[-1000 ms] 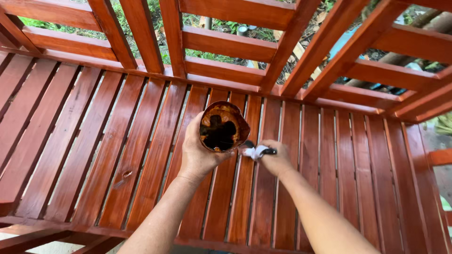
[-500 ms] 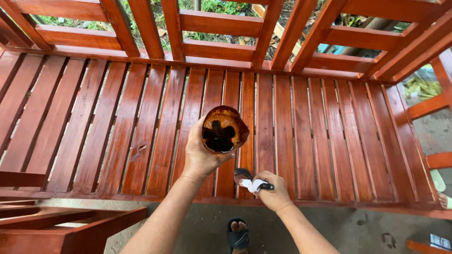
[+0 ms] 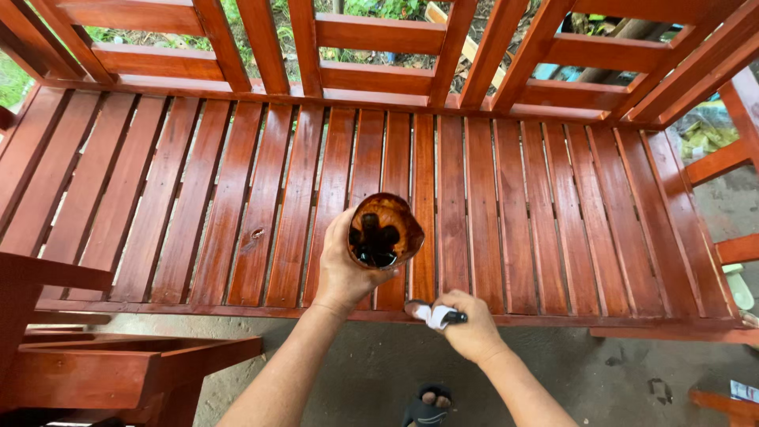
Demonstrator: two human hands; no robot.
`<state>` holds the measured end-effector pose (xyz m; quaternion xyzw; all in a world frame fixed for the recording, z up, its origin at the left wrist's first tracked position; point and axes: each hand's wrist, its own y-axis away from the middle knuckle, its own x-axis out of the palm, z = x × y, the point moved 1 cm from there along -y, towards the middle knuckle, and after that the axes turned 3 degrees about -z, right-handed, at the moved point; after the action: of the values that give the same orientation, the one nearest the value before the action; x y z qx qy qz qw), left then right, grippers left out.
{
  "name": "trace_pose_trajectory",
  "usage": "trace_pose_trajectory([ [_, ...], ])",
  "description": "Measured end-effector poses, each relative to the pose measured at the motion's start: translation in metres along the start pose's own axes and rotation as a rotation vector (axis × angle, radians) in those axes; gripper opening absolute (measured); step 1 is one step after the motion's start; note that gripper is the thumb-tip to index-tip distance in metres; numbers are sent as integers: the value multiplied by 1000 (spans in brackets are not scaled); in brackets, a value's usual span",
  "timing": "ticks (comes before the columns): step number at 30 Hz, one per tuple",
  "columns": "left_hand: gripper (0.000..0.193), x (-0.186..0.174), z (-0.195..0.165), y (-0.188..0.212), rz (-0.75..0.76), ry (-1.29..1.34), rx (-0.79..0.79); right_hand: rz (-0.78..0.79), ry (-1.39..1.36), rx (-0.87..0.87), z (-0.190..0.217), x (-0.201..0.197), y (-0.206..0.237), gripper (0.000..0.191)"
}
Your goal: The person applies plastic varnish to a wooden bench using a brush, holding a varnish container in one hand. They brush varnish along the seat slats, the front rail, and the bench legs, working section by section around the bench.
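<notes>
Both hands have slid back toward the near edge of the bench [image 3: 553, 198] since a second ago; the right one was up on the slats beside the cup and is now down at the front rail, and the view has tipped down enough to show ground and a sandalled foot [image 3: 427, 407].

Left hand [image 3: 344, 269] is wrapped around a cut-open cup [image 3: 385, 231], stained brown inside with dark liquid pooled at the bottom, mouth tipped up toward the camera. It's held over the middle slats, not resting on them as far as I can tell.

Right hand [image 3: 472, 328] is clenched around a small brush [image 3: 433, 314], handle wrapped in white cloth or tape, bristle end pointing left along the rail. So the cup sits up and to the left of the brush tip, fairly near, and the brush's long axis runs roughly parallel to the front rail.

Bench looks glossy red-brown all over, with another piece of stained furniture [image 3: 95, 356] at near left
</notes>
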<state>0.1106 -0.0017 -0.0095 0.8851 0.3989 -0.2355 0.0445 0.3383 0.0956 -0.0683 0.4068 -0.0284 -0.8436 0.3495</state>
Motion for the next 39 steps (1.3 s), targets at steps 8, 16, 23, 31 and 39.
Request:
trace_pose_trajectory([
  [8, 108, -1, 4, -4, -25, -47, 48, -305, -175, -182, 65, -78, -11, 22],
  [16, 99, 7, -2, -10, -43, -30, 189, -361, -242, -658, 148, -153, 30, 19],
  [23, 102, 15, -21, -6, -3, 1, 265, -189, -121, -749, 173, -106, 9, 18],
  [31, 100, 17, -25, -11, 56, -34, 121, -215, 42, -885, 162, -91, -7, 8],
  [39, 113, 25, -24, -19, 206, 42, -193, -333, -78, -970, 124, -98, -2, 8],
])
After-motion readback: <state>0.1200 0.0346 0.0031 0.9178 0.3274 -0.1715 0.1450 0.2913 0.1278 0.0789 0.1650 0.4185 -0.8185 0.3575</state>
